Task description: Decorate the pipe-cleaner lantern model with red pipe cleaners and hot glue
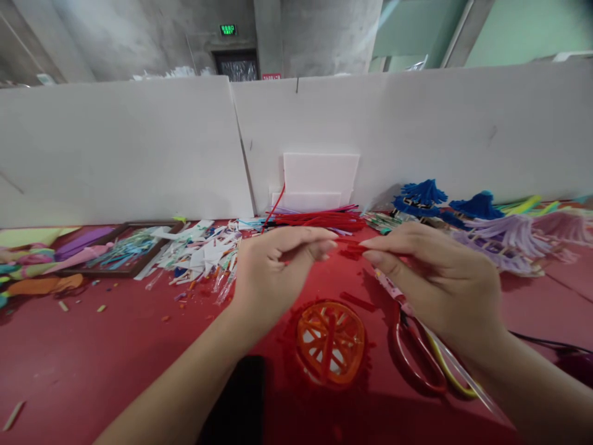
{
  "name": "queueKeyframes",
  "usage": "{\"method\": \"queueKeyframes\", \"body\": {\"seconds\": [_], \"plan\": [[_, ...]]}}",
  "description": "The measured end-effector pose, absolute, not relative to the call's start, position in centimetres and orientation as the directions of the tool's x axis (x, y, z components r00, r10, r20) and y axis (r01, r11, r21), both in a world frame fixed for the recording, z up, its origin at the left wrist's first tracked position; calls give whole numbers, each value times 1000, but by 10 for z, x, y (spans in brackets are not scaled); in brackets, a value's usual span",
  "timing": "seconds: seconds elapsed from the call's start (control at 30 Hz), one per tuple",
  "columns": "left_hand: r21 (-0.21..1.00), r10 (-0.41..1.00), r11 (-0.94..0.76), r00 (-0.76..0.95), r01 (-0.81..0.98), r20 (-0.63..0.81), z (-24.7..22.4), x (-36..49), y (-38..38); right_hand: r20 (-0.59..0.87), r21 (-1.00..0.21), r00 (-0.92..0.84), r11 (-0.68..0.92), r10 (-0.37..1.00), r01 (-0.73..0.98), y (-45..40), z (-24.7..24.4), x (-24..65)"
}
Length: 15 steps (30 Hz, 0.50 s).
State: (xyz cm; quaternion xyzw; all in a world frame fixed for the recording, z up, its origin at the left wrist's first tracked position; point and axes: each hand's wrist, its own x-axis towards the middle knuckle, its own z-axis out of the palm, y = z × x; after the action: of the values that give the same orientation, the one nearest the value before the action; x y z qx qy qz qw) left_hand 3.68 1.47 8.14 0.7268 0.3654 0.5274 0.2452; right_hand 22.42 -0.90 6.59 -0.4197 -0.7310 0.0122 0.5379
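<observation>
My right hand (435, 278) pinches a short red pipe cleaner piece (353, 250) between thumb and forefinger. Facing it, my left hand (278, 266) has its thumb and forefinger tips brought together. Whether anything is between those tips is too small to tell. Below the hands lies an oval orange openwork piece (356, 346) with spokes, and a red strip (330, 346) crosses its middle. Another short red strip (357, 301) rests just above it. Partly under my right hand are scissors (419, 358) with red handles.
Red pipe cleaners (315, 219) lie at the back by a white foam board (319, 173). Scraps (204, 253) and a brown frame (120, 271) sit left. Blue and lilac tasselled pieces (504, 238) stand right. A black flat object (238, 402) lies near my left forearm.
</observation>
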Motion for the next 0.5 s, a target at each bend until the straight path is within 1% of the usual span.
{"method": "queueKeyframes", "body": {"seconds": [0.13, 0.23, 0.3, 0.37, 0.4, 0.5], "plan": [[735, 793, -581, 37, 350, 608, 86, 23, 28, 769, -517, 17, 607, 639, 604, -7, 67, 226], [751, 800, -547, -34, 370, 600, 83, 14, 38, 756, -513, -12, 603, 655, 611, -5, 68, 228], [758, 811, -528, -37, 382, 583, 80, 13, 42, 751, -490, -61, 616, 658, 617, -3, 68, 228], [746, 820, -528, 16, 407, 571, 79, 14, 43, 755, -463, -101, 635, 648, 618, -1, 67, 227], [730, 818, -544, 70, 414, 570, 79, 17, 43, 757, -453, -115, 643, 643, 617, -1, 67, 227], [664, 764, -645, 294, 378, 575, 81, 25, 35, 747, -461, -139, 656, 650, 597, -3, 68, 223]]}}
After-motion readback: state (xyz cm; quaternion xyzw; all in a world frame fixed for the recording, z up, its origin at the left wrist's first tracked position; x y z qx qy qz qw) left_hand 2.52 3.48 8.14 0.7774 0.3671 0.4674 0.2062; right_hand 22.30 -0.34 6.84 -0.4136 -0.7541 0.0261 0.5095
